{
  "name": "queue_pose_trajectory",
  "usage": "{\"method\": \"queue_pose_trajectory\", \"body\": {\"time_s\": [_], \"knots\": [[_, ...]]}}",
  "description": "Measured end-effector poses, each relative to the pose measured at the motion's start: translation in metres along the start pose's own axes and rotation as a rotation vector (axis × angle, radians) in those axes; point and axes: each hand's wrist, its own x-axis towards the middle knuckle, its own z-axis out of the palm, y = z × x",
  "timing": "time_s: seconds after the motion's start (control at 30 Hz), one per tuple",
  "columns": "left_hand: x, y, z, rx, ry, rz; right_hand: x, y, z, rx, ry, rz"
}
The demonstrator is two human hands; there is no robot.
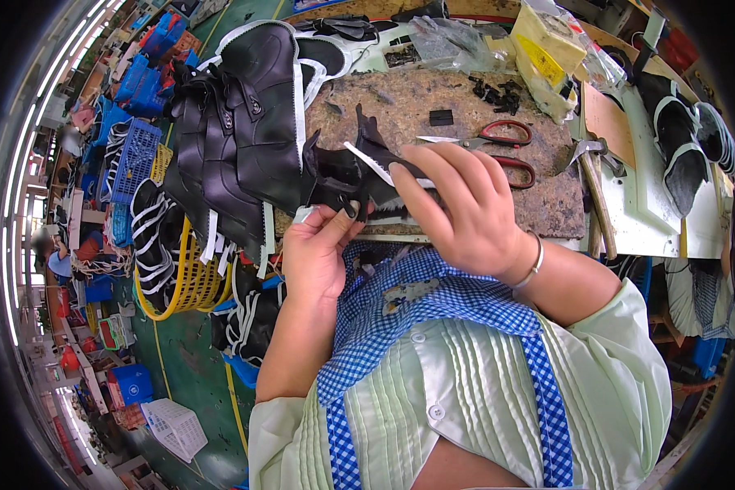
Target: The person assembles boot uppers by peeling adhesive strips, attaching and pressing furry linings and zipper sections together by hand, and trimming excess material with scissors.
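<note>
In front of me, at the near edge of the stone-like work slab (384, 90), I hold a black leather shoe upper (376, 175) with white edging. My left hand (322, 249) pinches its lower left part between thumb and fingers. Over its right side, my right hand (465, 200) is curled with the fingertips at the white edge; the thumb is mostly hidden. Just left of the held piece lies a stack of black uppers (257, 139), also edged in white. Beyond my right hand rest scissors (506, 133) with red and black handles. A small black rectangular piece (441, 117) lies near their blades.
A hammer (592, 159) with a wooden handle lies right of the slab. Black scraps (498, 95) and a yellow-white container (543, 61) are at the back. More shoe parts (678, 151) sit far right. A yellow basket (180, 282) and blue crate (135, 159) stand to the left.
</note>
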Motion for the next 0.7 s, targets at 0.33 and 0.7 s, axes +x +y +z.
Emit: {"method": "queue_pose_trajectory", "body": {"time_s": [0.33,0.7], "knots": [[-0.008,-0.013,0.001,0.19,-0.011,0.016,-0.014,-0.017,0.021,0.995,-0.755,1.089],[-0.01,-0.028,0.0,0.433,-0.106,0.224,-0.015,-0.017,0.036,1.446,-0.41,1.273]]}}
